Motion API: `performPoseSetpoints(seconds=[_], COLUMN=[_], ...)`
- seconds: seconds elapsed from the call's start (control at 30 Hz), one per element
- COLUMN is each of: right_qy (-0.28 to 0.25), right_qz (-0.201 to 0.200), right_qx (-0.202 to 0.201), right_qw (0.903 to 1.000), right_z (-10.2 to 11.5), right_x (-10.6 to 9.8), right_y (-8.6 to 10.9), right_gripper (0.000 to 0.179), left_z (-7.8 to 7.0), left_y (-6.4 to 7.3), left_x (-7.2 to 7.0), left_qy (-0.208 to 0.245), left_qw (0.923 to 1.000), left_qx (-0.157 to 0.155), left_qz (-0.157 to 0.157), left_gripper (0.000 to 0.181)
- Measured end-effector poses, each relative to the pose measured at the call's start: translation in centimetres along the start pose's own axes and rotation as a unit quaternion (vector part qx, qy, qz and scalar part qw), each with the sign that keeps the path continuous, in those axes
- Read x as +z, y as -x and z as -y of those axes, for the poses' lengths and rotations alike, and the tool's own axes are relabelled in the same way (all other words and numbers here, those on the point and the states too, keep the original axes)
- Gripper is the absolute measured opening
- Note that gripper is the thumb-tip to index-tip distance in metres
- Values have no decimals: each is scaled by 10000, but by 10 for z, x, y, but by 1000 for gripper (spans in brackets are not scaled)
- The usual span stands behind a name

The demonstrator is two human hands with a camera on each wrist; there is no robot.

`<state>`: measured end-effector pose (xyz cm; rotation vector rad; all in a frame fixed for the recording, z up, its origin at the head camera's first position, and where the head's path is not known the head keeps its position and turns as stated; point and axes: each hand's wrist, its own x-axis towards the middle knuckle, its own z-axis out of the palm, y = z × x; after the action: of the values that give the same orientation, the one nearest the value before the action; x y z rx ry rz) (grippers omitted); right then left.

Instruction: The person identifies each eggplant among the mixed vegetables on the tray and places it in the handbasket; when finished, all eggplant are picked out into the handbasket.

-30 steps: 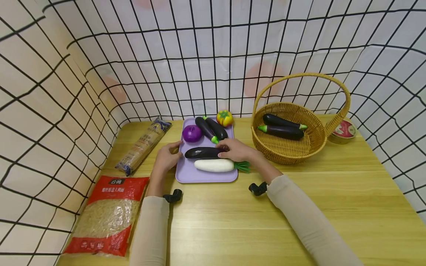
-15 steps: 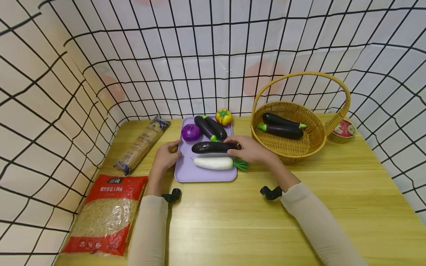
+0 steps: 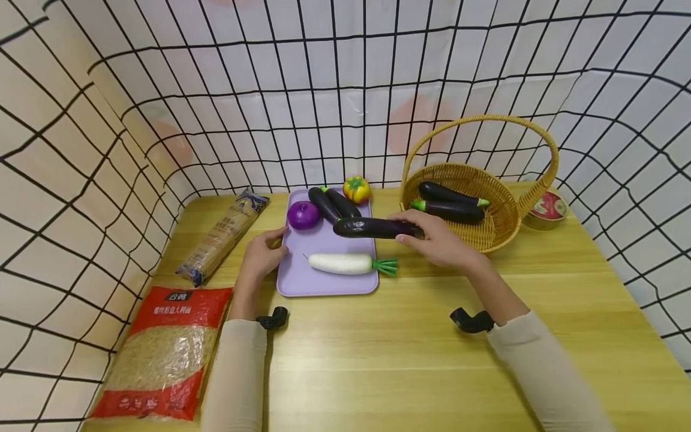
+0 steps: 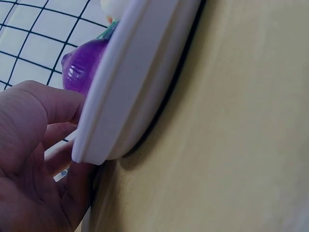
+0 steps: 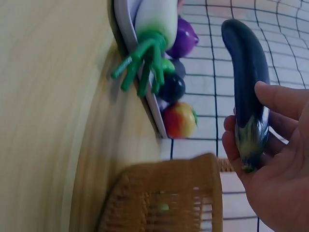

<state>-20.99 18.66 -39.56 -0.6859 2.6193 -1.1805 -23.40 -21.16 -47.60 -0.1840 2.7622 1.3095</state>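
Observation:
My right hand [image 3: 439, 240] holds a dark purple eggplant [image 3: 372, 227] by its stem end, raised above the tray's right side in the head view. In the right wrist view, thumb and fingers wrap round this eggplant [image 5: 248, 72]. My left hand [image 3: 261, 255] grips the left rim of the lilac tray [image 3: 299, 285]; in the left wrist view its thumb tip is hidden behind the tray's rim [image 4: 113, 92]. On the tray lie a white radish [image 3: 340, 263] with green leaves, a purple onion [image 3: 303, 215] and two smaller eggplants [image 3: 324, 205]. A red-yellow tomato-like vegetable [image 3: 357, 189] sits at the back right corner.
A wicker basket [image 3: 491, 243] with a tall handle holds two eggplants [image 3: 450, 211], right of the tray. Behind it stands a round tin [image 3: 546, 211]. A noodle packet [image 3: 224, 237] and a red pasta bag [image 3: 162, 354] lie left. Gridded cloth walls surround the wooden table [image 3: 367, 360].
My right hand has lifted the eggplant off the tray from beside the radish and carried it right, toward the basket. My left hand has stayed at the tray's rim.

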Motion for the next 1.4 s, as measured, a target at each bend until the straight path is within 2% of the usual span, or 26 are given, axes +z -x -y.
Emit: performPoseSetpoints(seconds=[0.43,0.67,0.9,1.2,1.4], right_qy=[440,510,651,1442,1710], right_qz=[-466,-662,-669,-245,-47], right_qx=[498,847,1189,1226,1204], right_qw=[9967,9929,9885,9816,9779], right_z=[-30,-55,-75,-93,-97], right_x=[-49,-71,-84,-85,-83], right_y=[40,51,48,32,19], right_gripper=[45,45,46,46,45], left_z=[-3,-1,1,2,2], left_y=[2,-1,-1,-1,-1], left_x=[-2,-1,0,0,0], left_qy=[-53,-114,-113,-122,-156], left_qw=[10000,9999,9999,9999,9998], left_qx=[22,77,-18,77,105], left_qz=[15,-20,19,-17,-50], left_gripper=[56,56,55,55,55])
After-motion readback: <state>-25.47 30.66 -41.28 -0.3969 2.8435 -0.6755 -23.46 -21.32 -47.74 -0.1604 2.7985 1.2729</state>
